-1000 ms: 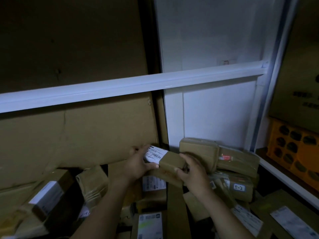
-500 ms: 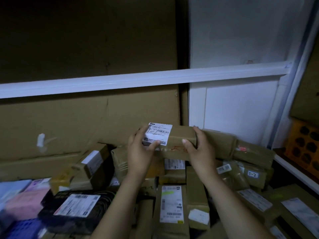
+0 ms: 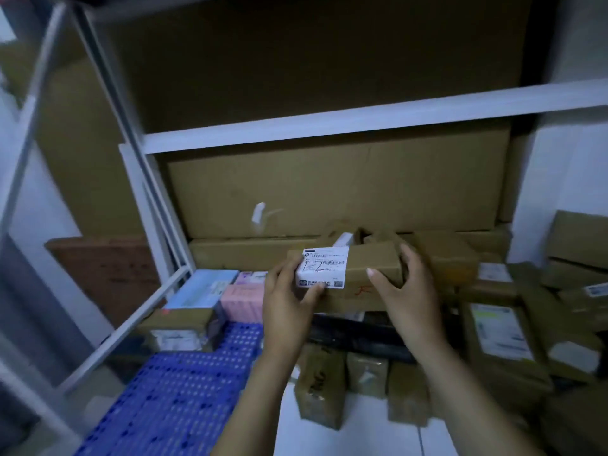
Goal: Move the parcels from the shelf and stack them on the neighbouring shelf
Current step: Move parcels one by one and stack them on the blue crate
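Brown cardboard parcel point(image 3: 371, 261): long box, roughly level, held over the middle of the lower shelf; whether it touches the pile behind cannot be told.
White shipping label point(image 3: 324, 268): wrapped over the parcel's left end, barcode showing; print too small to read.
Left hand point(image 3: 286, 311): clamped on the parcel's left end, thumb lying across the label's bottom edge.
Right hand point(image 3: 411, 291): clamped on the parcel's right end, thumb on the front face, fingers curled round the far end.
White metal shelf rail point(image 3: 362, 121): crosses above both hands.
Shelf back: large flat tan carton point(image 3: 329, 192) standing against the rear.
Shelf left side: blue perforated plastic panel point(image 3: 184, 383) at the front-left corner; pale blue box point(image 3: 210, 287) and pink box point(image 3: 243, 299) behind it, side by side.
Below the parcel: black wrapped package point(image 3: 355, 334).
Shelf right side: heap of brown taped parcels point(image 3: 500, 334), several with white labels.
Shelf front edge: small brown packets point(image 3: 320, 386) side by side between the forearms.
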